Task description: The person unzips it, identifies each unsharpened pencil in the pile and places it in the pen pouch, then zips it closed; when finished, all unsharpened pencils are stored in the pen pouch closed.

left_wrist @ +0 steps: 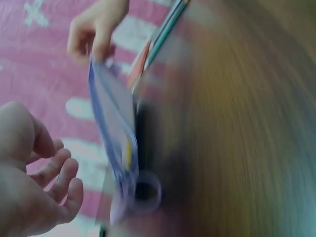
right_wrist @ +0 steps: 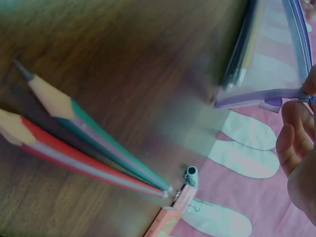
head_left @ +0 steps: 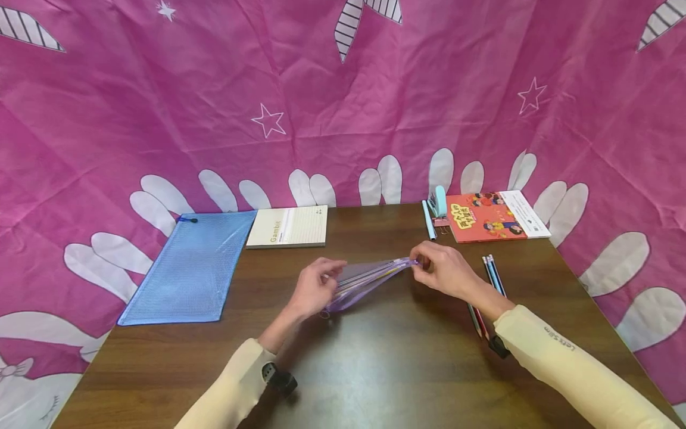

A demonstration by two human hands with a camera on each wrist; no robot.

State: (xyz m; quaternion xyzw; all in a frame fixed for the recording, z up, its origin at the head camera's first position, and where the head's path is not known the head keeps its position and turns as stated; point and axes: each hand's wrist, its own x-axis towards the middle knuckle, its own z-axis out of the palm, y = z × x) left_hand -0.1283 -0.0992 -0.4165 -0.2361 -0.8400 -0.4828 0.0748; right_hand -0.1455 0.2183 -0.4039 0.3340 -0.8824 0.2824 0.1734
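Note:
A clear zip pouch with purple edges (head_left: 370, 281) is held above the table, several pencils showing through it, one of them yellow. My right hand (head_left: 442, 269) pinches the pouch's right corner between thumb and fingers, at the purple zip end in the right wrist view. Beside the pouch's other end is my left hand (head_left: 315, 290). Seen from the left wrist, its fingers (left_wrist: 66, 177) are loosely bent, hold nothing and stand apart from the pouch. A purple loop (left_wrist: 148, 193) hangs at that end.
Loose pencils, including a red one (right_wrist: 84, 160) and a green one (right_wrist: 111, 140), lie under my right forearm. Along the back are a blue mesh pouch (head_left: 193, 268), a notepad (head_left: 289, 226), a light-blue pen (head_left: 429, 220), a turquoise stapler (head_left: 440, 201) and a red booklet (head_left: 488, 217).

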